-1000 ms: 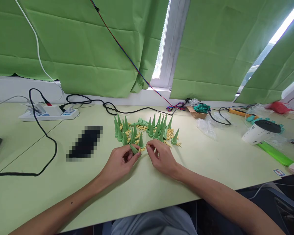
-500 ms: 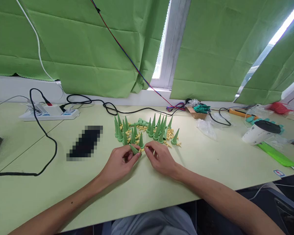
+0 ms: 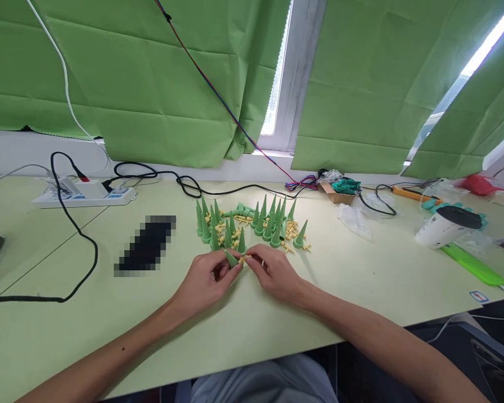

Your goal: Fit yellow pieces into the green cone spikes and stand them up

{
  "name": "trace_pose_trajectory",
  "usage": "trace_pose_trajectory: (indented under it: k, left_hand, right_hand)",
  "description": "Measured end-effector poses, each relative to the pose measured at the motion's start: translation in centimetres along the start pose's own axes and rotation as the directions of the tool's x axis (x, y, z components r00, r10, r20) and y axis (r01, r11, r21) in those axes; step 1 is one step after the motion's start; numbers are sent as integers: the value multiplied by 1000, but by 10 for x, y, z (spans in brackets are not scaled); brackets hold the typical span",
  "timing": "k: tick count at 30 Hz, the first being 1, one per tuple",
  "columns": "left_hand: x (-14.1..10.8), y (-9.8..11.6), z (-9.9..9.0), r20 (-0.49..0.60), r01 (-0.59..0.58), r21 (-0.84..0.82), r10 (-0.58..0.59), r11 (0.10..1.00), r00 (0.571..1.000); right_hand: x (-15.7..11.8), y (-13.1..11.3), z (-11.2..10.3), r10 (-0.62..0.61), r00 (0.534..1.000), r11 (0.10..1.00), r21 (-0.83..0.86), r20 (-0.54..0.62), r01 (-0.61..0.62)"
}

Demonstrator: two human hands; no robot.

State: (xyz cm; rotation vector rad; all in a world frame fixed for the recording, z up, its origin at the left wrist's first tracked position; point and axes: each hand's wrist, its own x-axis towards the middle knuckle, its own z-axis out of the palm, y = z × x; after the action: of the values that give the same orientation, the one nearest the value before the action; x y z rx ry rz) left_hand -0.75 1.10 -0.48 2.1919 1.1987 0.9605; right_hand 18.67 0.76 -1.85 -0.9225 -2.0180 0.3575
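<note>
My left hand [image 3: 212, 275] is closed around a green cone [image 3: 231, 258], its tip leaning up and to the left. Pinched in my right hand [image 3: 275, 272] is a small yellow plastic piece [image 3: 242, 259], which meets the base of that cone; whether the two are joined I cannot tell. Just beyond my fingers stand several more green cones [image 3: 276, 230], points upward. Small yellow pieces [image 3: 292, 228] lie scattered among them. Behind these is a green jointed plastic part [image 3: 241, 210], lying flat.
A power strip [image 3: 86, 193] with plugs and a blurred-out dark object [image 3: 147, 246] lie on the left. Black cable [image 3: 231, 193] runs along the back. To the right are a small cardboard box [image 3: 336, 195], plastic wrap [image 3: 355, 221], a white cup [image 3: 445, 228] and a bright green object [image 3: 474, 265].
My right hand has shifted slightly left, closer to the left hand, and the yellow piece sits nearer the cone's base. The cone has tilted a little. The things on the table look unmoved.
</note>
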Motion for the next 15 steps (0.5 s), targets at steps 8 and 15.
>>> trace_pose_trajectory:
  k: [8, 15]
  left_hand:
    - [-1, -1, 1, 3, -36, 24, 36, 999, 999]
    - [-3, -2, 0, 13, -91, 29, 91, 995, 996]
  right_hand:
    - [-1, 1, -1, 58, 997, 998, -18, 59, -57]
    - [-1, 1, -2, 126, 987, 990, -84, 102, -118]
